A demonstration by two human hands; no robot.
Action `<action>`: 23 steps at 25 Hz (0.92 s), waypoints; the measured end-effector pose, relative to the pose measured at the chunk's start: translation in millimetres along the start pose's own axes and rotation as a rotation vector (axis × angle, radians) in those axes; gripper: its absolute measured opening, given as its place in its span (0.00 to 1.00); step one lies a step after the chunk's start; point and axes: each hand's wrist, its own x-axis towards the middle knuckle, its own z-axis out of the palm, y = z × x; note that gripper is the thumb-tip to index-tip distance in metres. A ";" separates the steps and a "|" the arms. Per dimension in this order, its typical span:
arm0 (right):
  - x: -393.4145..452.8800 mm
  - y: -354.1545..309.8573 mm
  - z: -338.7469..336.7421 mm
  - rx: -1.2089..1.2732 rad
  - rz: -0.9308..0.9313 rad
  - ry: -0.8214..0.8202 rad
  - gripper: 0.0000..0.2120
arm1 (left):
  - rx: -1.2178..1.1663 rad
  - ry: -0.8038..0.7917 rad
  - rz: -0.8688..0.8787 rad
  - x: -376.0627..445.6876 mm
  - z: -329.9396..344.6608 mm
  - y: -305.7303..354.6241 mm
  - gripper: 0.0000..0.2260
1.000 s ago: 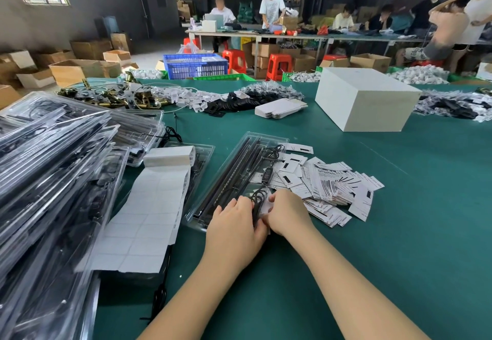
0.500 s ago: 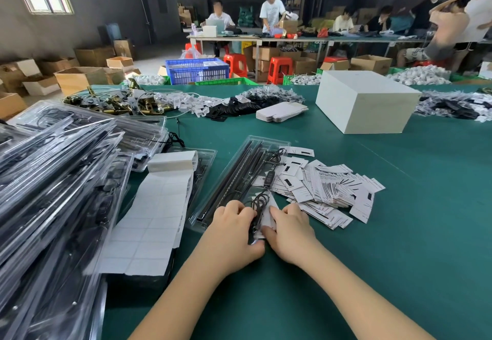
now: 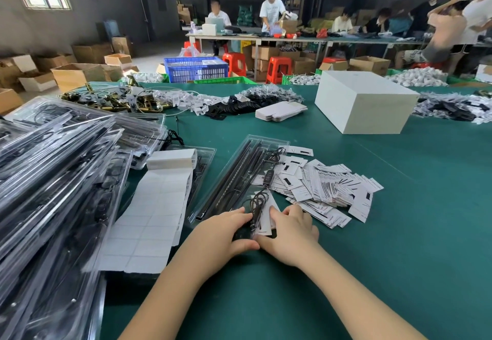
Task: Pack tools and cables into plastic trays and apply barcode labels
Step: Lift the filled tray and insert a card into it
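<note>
Plastic tray (image 3: 241,177) lies at frame centre on the green table covering (image 3: 399,233), its long axis running from the hands up toward the upper right; clear, thin-walled, moulded, glossy with glare. Head view, the only one: long black rods (image 3: 229,180) sit in its left channels, and a coiled black cable (image 3: 258,202) with an inline controller sits along the right side. Left hand (image 3: 221,236) rests curled over the tray's near end, fingers bent onto the plastic, thumb reaching toward the other hand; judged to be steadying the tray so it does not slide. Right hand (image 3: 288,230) presses a white card (image 3: 266,217) at the near end beside the cable, fingertips bent down on it; whether it pinches the card or only pushes it flat, cannot tell. Both hands meet at that end, probably because the card and cable loop must be tucked in there. Loose pile of white barcode cards (image 3: 330,188), flat paper with black bars, sits just right of the tray, within reach. Label roll (image 3: 159,206), a matte white gridded sheet trailing from its core, lies left of the tray. Stack of filled clear trays (image 3: 53,180) fills the left of the frame. White box (image 3: 364,102) stands upper right, well apart.
</note>
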 end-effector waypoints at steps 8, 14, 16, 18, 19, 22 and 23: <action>0.9 -1.7 -1.5 0.088 -0.039 0.083 0.19 | 0.136 0.212 0.075 -7.9 11.6 10.9 0.18; -3.6 -5.6 1.1 0.043 -0.046 0.159 0.16 | -0.041 0.300 -0.072 -7.3 17.6 11.8 0.13; -5.3 -10.5 1.2 0.011 -0.022 0.178 0.15 | -0.069 0.311 -0.096 -7.1 19.1 11.9 0.14; -3.8 -13.9 -2.7 -0.051 -0.009 0.123 0.16 | -0.097 0.310 -0.110 -7.8 20.4 10.9 0.13; -2.7 -14.8 -5.6 -0.064 -0.001 0.083 0.17 | -0.112 0.314 -0.113 -7.5 20.2 10.0 0.12; -0.5 -16.6 -9.3 -0.046 0.005 0.100 0.15 | -0.127 0.330 -0.117 -7.6 19.3 9.9 0.11; -0.2 -17.0 -8.5 -0.046 0.004 0.143 0.13 | -0.129 0.331 -0.124 -7.6 19.3 10.3 0.11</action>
